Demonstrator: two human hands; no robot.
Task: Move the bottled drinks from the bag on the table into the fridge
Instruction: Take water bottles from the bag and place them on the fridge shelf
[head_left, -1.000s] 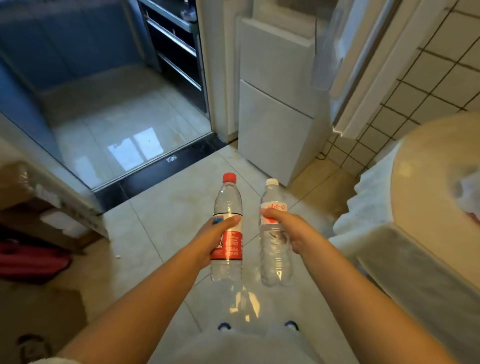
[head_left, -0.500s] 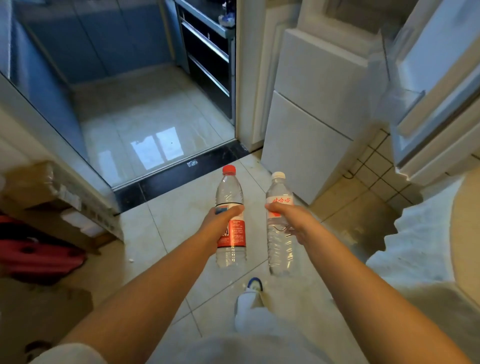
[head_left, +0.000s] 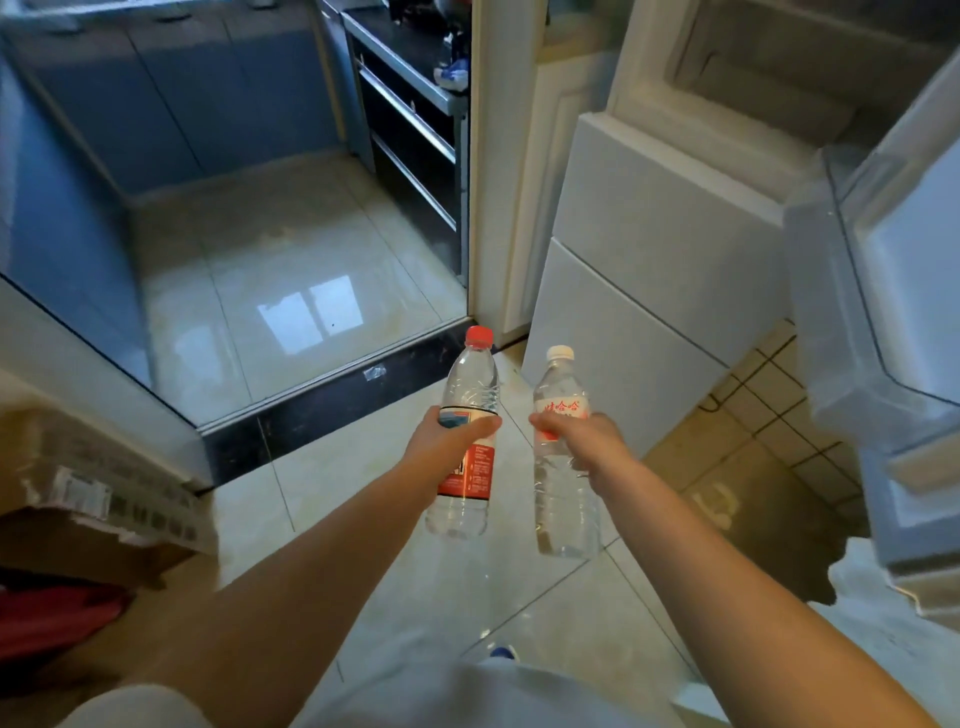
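At nine o'clock, low against the left edge: a cardboard box (head_left: 98, 499) with a barcoded label, tilted, and something red (head_left: 57, 613) tucked under it. Higher, toward ten and eleven o'clock: blue cabinets (head_left: 171, 104) around a glossy tiled kitchen floor (head_left: 291, 270), closed off in front by a dark threshold strip (head_left: 332, 400). At twelve o'clock: a dark counter unit (head_left: 410, 130) with metal rails, then a white door frame (head_left: 488, 171). Just left of centre: left hand (head_left: 447, 441), fingers and thumb wrapped round the label of a red-capped bottle (head_left: 467, 415), held upright in the air over pale floor tiles (head_left: 311, 467), clear water inside, red label below the fingers. Just right of centre: right hand (head_left: 582, 441), clenched round a white-capped bottle (head_left: 563, 499) with red lettering near the shoulder, also upright, beside the first but not touching it. Both bottles carried in front of the body, short of the fridge (head_left: 649, 260), whose white lower fronts stand at one to two o'clock. At three o'clock: the open fridge door (head_left: 883, 291), with a clear plastic door shelf (head_left: 810, 322) swung toward the camera. Below that, at four o'clock: small square floor tiles (head_left: 779, 415) with dark grout, and a pale, ragged-edged cloth (head_left: 883, 639) at the lower right. At six o'clock: light clothing (head_left: 467, 696) and a blue shoe tip (head_left: 501, 652).
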